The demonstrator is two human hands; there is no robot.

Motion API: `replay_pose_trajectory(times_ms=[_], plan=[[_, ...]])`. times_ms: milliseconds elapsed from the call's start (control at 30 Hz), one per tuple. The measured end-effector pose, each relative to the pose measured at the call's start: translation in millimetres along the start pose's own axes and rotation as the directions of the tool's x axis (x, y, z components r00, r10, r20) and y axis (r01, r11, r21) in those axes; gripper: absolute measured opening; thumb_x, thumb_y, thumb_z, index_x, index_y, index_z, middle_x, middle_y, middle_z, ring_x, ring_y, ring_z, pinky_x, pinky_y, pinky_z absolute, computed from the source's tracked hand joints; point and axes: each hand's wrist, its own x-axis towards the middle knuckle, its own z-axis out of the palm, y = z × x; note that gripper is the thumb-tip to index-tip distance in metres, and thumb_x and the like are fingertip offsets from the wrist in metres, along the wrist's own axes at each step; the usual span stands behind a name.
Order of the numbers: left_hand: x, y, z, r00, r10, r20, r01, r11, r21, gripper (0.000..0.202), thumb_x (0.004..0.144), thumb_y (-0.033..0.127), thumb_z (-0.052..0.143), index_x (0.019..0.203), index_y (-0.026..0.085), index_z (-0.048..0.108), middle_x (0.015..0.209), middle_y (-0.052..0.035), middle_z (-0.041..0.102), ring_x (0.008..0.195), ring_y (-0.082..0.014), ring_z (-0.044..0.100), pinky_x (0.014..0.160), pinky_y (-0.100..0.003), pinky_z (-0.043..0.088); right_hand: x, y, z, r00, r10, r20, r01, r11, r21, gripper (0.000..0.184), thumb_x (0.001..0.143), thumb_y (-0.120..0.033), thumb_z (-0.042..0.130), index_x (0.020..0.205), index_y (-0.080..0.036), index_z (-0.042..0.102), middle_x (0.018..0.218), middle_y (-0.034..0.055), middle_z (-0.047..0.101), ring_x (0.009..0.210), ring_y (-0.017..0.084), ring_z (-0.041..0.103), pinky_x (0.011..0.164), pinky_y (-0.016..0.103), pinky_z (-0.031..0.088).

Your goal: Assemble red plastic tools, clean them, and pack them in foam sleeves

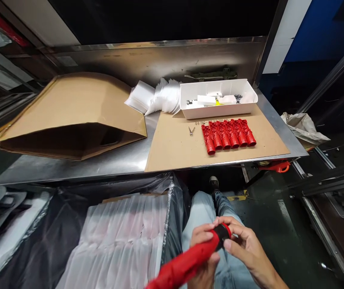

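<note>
Over my lap I hold a long red plastic housing (187, 263) with a black band near its far end; its near end is blurred and cut off by the frame's bottom. My left hand (203, 257) wraps round its body, partly hidden behind it. With thumb and fingers, my right hand (247, 245) grips the banded end. Several red plastic parts (225, 134) lie in a row on a cardboard sheet (172, 148) on the bench. Left of them rests a small pair of metal snips (191, 131).
A white bin (217, 113) with small parts stands behind the red row, beside stacked white foam sleeves (162, 96). An open cardboard box (78, 100) lies at the left. Below the bench, a black-lined crate (172, 212) holds wrapped items (120, 237) in rows.
</note>
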Motion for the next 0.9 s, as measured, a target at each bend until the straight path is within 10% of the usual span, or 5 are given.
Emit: replay_pose_trajectory(times_ms=[100,233,633,900], plan=[[10,2,-8.6,0.965,-0.256,-0.062,0.242,0.953,-0.182,0.031,0.078,0.050,0.074,0.104,0.033,0.069,0.105,-0.0017,0.072,0.102,-0.0218,0.070,0.092,-0.032,0.056,-3,-3,0,1.000,0.007,-0.029,-0.006,0.999,0.036,0.028,0.081,-0.049,0.070,0.097,-0.026,0.074,0.132,0.0103,0.056,0.128,0.029,0.053,0.108,0.041,0.040],[15,11,-9.9,0.810,-0.584,-0.051,0.497,0.731,-0.468,0.036,0.073,0.050,0.079,0.104,0.034,0.071,0.105,-0.0065,0.077,0.109,-0.0264,0.068,0.094,-0.038,0.055,-9,-3,7,0.985,-0.022,-0.171,0.002,0.993,-0.115,0.030,0.080,-0.051,0.070,0.099,-0.028,0.074,0.136,0.0109,0.055,0.130,0.032,0.050,0.113,0.049,0.033],[2,17,5.9,0.702,-0.706,-0.097,0.577,0.643,-0.504,0.042,0.067,0.047,0.085,0.105,0.032,0.072,0.093,-0.0032,0.075,0.110,-0.0267,0.067,0.106,-0.041,0.047,-10,19,26,0.968,-0.151,-0.200,0.064,0.920,-0.386,0.027,0.089,-0.043,0.060,0.108,-0.029,0.075,0.144,0.0078,0.053,0.138,0.030,0.043,0.115,0.045,0.038],[2,25,8.6,0.655,-0.754,-0.039,0.620,0.567,-0.542,0.043,0.071,0.047,0.082,0.108,0.030,0.071,0.096,-0.0059,0.074,0.113,-0.0306,0.065,0.103,-0.045,0.048,-11,18,19,0.817,-0.571,-0.083,0.301,0.545,-0.782,0.010,0.087,-0.031,0.062,0.089,-0.027,0.071,0.136,0.0079,0.054,0.138,0.038,0.033,0.105,0.060,0.041]])
